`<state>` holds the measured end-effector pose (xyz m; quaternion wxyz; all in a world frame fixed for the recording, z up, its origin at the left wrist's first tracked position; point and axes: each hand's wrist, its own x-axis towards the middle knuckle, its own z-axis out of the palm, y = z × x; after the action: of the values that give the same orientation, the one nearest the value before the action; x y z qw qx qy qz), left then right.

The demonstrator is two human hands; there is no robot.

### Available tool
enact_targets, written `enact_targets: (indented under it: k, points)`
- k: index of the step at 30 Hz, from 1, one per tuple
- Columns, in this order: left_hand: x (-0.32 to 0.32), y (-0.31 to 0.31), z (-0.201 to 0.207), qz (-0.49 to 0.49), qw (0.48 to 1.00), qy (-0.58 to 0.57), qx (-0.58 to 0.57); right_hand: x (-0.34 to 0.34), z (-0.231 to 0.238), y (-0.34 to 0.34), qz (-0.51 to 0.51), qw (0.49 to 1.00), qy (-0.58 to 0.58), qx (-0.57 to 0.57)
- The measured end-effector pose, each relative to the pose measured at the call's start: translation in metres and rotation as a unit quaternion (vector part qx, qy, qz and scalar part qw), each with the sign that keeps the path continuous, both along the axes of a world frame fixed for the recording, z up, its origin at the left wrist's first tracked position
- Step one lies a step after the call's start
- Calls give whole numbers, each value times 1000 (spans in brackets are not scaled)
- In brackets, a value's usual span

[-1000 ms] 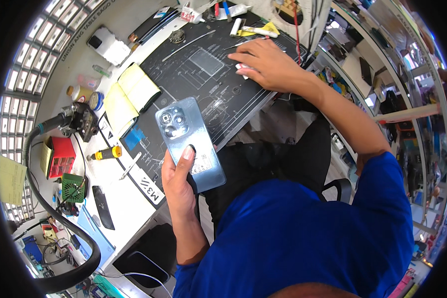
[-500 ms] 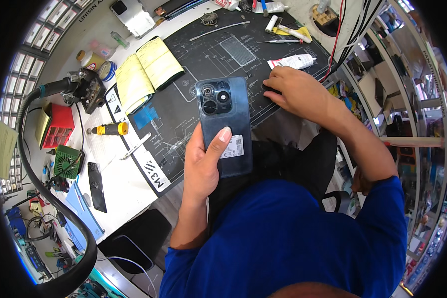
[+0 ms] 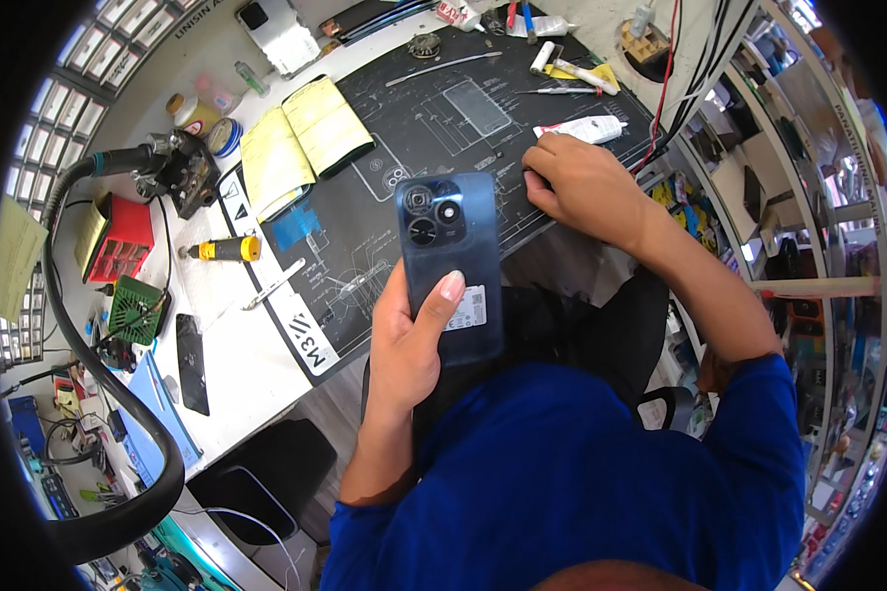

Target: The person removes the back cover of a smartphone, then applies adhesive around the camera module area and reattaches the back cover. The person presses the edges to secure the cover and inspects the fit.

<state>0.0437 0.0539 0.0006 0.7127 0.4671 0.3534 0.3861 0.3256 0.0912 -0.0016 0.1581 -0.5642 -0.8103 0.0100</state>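
My left hand (image 3: 409, 340) grips a dark blue smartphone (image 3: 436, 258), its back turned up and its round camera lenses at the far end. The thumb lies across the back beside a white printed label (image 3: 470, 306). The phone is held upright in front of my lap, by the near edge of the black work mat (image 3: 419, 118). My right hand (image 3: 586, 187) rests at the mat's right side with its fingers curled in, and nothing shows in them. Just beyond its knuckles lies a white tube (image 3: 593, 129).
An open yellow-paged notebook (image 3: 306, 138) lies on the mat's left part. Left of it are a yellow-handled tool (image 3: 229, 248), a second dark phone (image 3: 192, 364) and a thick black flexible arm (image 3: 44, 286). Slim tools lie at the back; shelves (image 3: 818, 288) stand to the right.
The view has shifted slightly. My left hand still holds the phone, now a little lower in view. The right thumb and fingers have closed together more.
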Motion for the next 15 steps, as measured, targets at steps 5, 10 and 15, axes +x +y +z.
enact_targets:
  k: [5,10,15]
  points:
    - [-2,-3,-2,9,1000,0,-15,12,17,-5,-70,916,360,-159]
    - [9,-2,-6,-14,1000,-18,-20,12,20,-41,-99,653,715,-230]
    - [30,-9,-3,-39,999,-13,-16,0,22,-67,-67,618,760,-188]
